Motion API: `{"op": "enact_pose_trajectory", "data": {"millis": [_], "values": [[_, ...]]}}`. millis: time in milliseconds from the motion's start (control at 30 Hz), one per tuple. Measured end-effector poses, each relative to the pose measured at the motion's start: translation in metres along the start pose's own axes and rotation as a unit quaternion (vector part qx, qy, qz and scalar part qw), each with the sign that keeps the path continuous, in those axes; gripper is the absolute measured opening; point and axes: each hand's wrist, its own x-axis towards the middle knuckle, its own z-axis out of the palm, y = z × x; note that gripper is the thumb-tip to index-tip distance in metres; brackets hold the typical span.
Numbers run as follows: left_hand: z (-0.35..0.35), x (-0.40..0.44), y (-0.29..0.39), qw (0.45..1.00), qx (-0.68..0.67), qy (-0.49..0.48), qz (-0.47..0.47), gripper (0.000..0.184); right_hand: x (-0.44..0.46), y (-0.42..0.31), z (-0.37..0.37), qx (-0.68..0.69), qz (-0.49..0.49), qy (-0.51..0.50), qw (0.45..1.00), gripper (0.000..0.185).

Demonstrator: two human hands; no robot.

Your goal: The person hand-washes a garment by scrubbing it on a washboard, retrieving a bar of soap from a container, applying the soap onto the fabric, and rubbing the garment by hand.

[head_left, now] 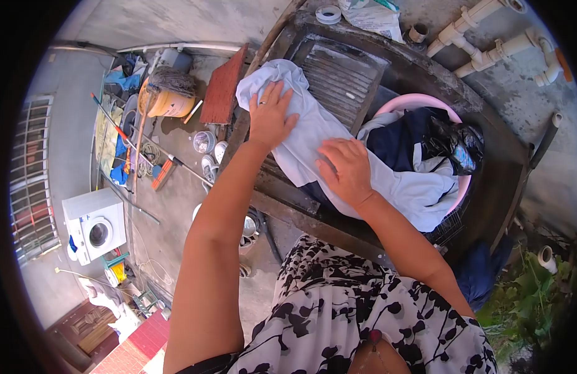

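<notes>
Single head view. You wear the camera; it looks forward and steeply down past your patterned dress. Wide lens, dark curved border. Close in: your left hand and right hand, mid-frame above the sink. Farther off: washing machine, left; pipes, upper right.

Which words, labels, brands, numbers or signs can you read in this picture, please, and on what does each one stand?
No text can be read here.
White plastic bag with a green corner: faint print, too blurred to read.
Round yellow plastic bucket: marks on its side, too small to read.
White front-loading washing machine: marks on its front, too small to read.
</notes>
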Motion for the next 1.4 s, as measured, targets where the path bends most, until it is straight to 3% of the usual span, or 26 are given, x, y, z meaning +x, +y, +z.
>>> {"op": "enact_pose_trajectory", "data": {"millis": [33, 67, 100, 167, 200, 267, 400, 467, 533, 600, 667, 767, 800, 833, 867, 900, 967, 1000, 1067, 1100, 1167, 1200, 1233, 1300, 1333, 1400], "values": [[-0.008, 0.007, -0.005, 0.999, -0.049, -0.018, -0.003, 0.052, 0.007, 0.007, -0.001, -0.055, 0.019, 0.044, 0.997, 0.041], [-0.015, 0.009, -0.007, 0.993, -0.098, 0.065, 0.016, 0.050, 0.006, 0.013, 0.002, -0.094, 0.048, 0.041, 0.994, 0.049], [-0.022, 0.006, -0.007, 0.993, -0.097, 0.062, 0.021, 0.050, 0.003, 0.019, 0.006, -0.133, 0.079, 0.039, 0.987, 0.058], [-0.036, -0.012, 0.002, 0.960, -0.171, 0.111, -0.190, 0.051, -0.007, 0.024, 0.008, -0.105, 0.097, 0.021, 0.989, 0.065], [-0.037, -0.022, 0.011, 0.960, -0.173, 0.111, -0.192, 0.051, -0.012, 0.024, 0.007, -0.074, 0.110, -0.001, 0.991, 0.073], [-0.030, -0.035, 0.032, 0.843, -0.334, 0.090, -0.413, 0.065, -0.011, 0.016, 0.001, -0.079, 0.141, -0.025, 0.987, 0.073], [0.005, -0.024, 0.035, 0.850, -0.257, 0.143, -0.437, 0.079, 0.001, 0.010, -0.009, -0.123, 0.216, -0.086, 0.965, 0.073], [-0.001, 0.002, 0.029, 0.719, -0.498, 0.124, -0.468, 0.073, 0.006, 0.019, -0.010, -0.106, 0.232, -0.079, 0.964, 0.073], [-0.019, 0.035, 0.047, 0.680, -0.627, 0.123, -0.361, 0.068, 0.008, 0.026, -0.011, -0.050, 0.245, -0.062, 0.966, 0.069], [-0.040, 0.063, 0.061, 0.686, -0.654, 0.170, -0.269, 0.065, 0.011, 0.027, -0.020, -0.001, 0.236, -0.032, 0.971, 0.062], [-0.068, 0.080, 0.065, 0.656, -0.708, 0.167, -0.201, 0.063, 0.017, 0.015, -0.035, 0.012, 0.216, 0.015, 0.976, 0.056], [-0.084, 0.082, 0.049, 0.702, -0.663, 0.193, -0.174, 0.061, 0.023, 0.012, -0.037, 0.028, 0.135, 0.087, 0.987, 0.054], [-0.074, 0.076, 0.036, 0.739, -0.611, 0.185, -0.213, 0.057, 0.023, 0.011, -0.034, 0.016, 0.146, 0.058, 0.988, 0.054], [-0.061, 0.061, 0.028, 0.740, -0.609, 0.189, -0.216, 0.057, 0.023, 0.010, -0.032, 0.003, 0.155, 0.030, 0.987, 0.054], [-0.048, 0.045, 0.021, 0.686, -0.647, 0.128, -0.306, 0.055, 0.020, 0.008, -0.028, -0.020, 0.203, -0.057, 0.977, 0.053], [-0.039, 0.032, 0.017, 0.621, -0.676, 0.065, -0.390, 0.053, 0.010, 0.016, -0.017, -0.052, 0.175, -0.087, 0.979, 0.054], [-0.037, -0.001, 0.030, 0.649, -0.642, -0.012, -0.408, 0.046, 0.001, 0.013, -0.013, -0.052, 0.129, -0.123, 0.983, 0.056], [-0.037, -0.010, 0.040, 0.645, -0.647, -0.012, -0.405, 0.046, 0.002, 0.013, -0.018, -0.058, 0.130, -0.124, 0.982, 0.056], [-0.038, -0.023, 0.061, 0.644, -0.673, 0.037, -0.361, 0.048, 0.005, 0.011, -0.031, -0.024, 0.128, -0.218, 0.967, 0.069], [-0.044, -0.026, 0.076, 0.641, -0.679, 0.036, -0.357, 0.048, 0.005, 0.009, -0.032, -0.031, 0.129, -0.216, 0.967, 0.069], [-0.067, -0.022, 0.107, 0.632, -0.720, 0.033, -0.286, 0.051, 0.000, 0.006, -0.027, 0.164, 0.099, -0.039, 0.981, 0.086], [-0.072, -0.021, 0.118, 0.630, -0.722, 0.034, -0.284, 0.051, -0.009, 0.018, -0.020, 0.258, 0.144, -0.035, 0.955, 0.100], [-0.076, -0.021, 0.130, 0.612, -0.750, -0.005, -0.253, 0.053, -0.005, 0.011, -0.029, 0.255, 0.145, -0.036, 0.955, 0.100], [-0.087, -0.017, 0.138, 0.592, -0.775, -0.046, -0.219, 0.056, 0.003, -0.002, -0.047, 0.544, 0.257, 0.012, 0.799, 0.100], [-0.094, -0.015, 0.139, 0.609, -0.771, -0.106, -0.156, 0.057, -0.007, 0.010, -0.054, 0.609, 0.344, 0.047, 0.713, 0.098], [-0.108, -0.010, 0.136, 0.617, -0.762, -0.186, -0.070, 0.058, -0.019, 0.018, -0.069, 0.617, 0.343, 0.078, 0.704, 0.091]]}}
